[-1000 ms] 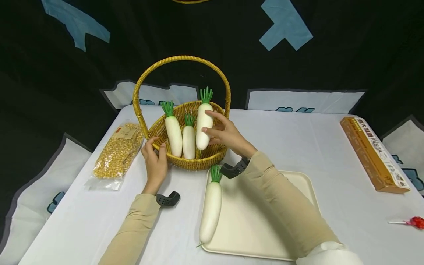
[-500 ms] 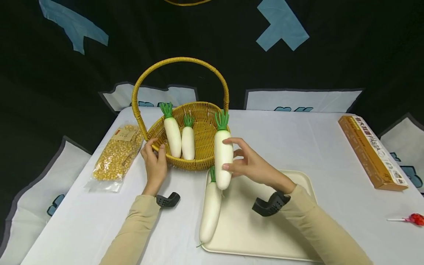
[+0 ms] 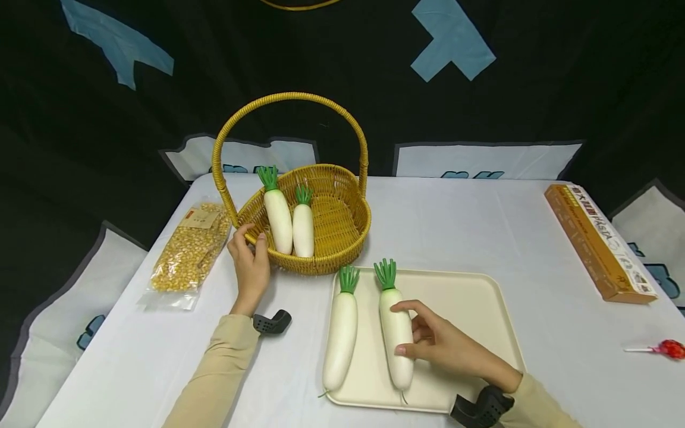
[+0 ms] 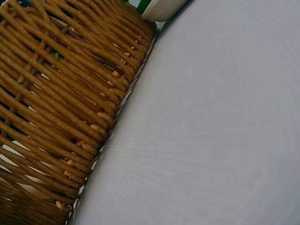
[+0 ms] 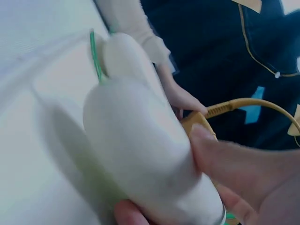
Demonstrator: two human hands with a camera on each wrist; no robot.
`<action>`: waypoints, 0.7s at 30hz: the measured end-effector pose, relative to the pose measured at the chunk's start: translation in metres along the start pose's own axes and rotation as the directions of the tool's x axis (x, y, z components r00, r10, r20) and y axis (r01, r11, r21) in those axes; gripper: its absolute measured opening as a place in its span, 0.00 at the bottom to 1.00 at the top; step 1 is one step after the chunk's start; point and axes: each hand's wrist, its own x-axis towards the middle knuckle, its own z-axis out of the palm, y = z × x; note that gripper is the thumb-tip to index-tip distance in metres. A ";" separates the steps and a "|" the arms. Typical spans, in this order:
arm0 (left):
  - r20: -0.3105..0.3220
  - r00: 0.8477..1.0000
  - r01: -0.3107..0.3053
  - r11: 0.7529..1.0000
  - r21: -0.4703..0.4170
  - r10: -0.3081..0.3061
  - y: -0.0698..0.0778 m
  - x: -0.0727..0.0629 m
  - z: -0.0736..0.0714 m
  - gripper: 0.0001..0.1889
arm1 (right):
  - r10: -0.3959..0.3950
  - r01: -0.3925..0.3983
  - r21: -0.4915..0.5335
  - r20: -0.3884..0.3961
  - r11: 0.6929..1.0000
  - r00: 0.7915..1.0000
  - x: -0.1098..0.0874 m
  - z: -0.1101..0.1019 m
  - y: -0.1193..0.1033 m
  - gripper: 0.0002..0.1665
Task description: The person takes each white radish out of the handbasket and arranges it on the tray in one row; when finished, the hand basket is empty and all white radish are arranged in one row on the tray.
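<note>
My right hand pinches a white radish with green stalks between thumb and fingers, over the cream tray. In the right wrist view that radish has a shadow beside it; whether it touches the tray I cannot tell. A second white radish lies along the tray's left edge. With thumb and fingers, my left hand holds the near left rim of the yellow wicker basket. Inside the basket, on its left side, lean a larger radish and a smaller radish.
A bag of corn kernels lies left of the basket. On the right are a pasta box and a red lollipop. The basket's tall handle arches above it. A dark cloth hangs behind the table.
My right hand has lifted a radish out of the basket and carried it toward me, down over the tray beside the other radish. The left hand has stayed on the basket rim.
</note>
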 end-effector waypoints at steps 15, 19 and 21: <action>-0.001 1.000 0.006 1.000 -0.007 -0.006 -0.001 0.000 0.000 0.22 | 0.061 -0.076 -0.120 -0.121 0.990 0.991 -0.007 0.013 -0.012 0.34; 0.003 1.000 -0.001 1.000 -0.004 0.001 -0.001 0.000 -0.001 0.23 | 0.056 -0.070 -0.111 -0.120 0.991 0.991 -0.009 0.015 -0.013 0.34; 0.003 1.000 -0.004 1.000 -0.004 0.004 -0.001 0.000 -0.001 0.23 | 0.048 -0.061 -0.114 -0.115 0.992 0.992 -0.010 0.016 -0.013 0.34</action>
